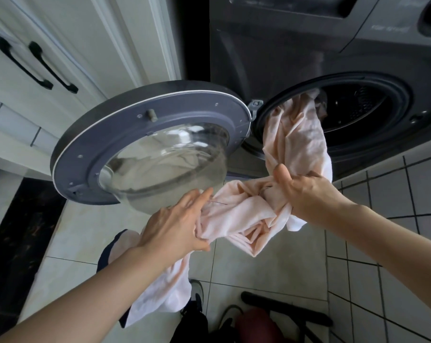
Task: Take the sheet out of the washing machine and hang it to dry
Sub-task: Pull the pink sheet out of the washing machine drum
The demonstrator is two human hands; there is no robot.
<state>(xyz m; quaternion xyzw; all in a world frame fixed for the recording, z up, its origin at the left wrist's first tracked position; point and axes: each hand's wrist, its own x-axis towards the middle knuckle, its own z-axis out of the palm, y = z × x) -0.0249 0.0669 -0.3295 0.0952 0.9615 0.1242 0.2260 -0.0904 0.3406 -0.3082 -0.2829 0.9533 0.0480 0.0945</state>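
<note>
Both arms outstretched. Right hand fisted round pink sheet trailing from washing machine drum; left hand pinches bunched near part. Open door left, just beside left hand. Tiled floor below.

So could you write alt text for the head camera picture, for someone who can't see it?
Two bare hands pull a pale pink sheet out of a dark front-loading washer: the right hand and left hand both grip bunched fabric. Part of the sheet is still in the drum, and the round door hangs open to the left.
</note>
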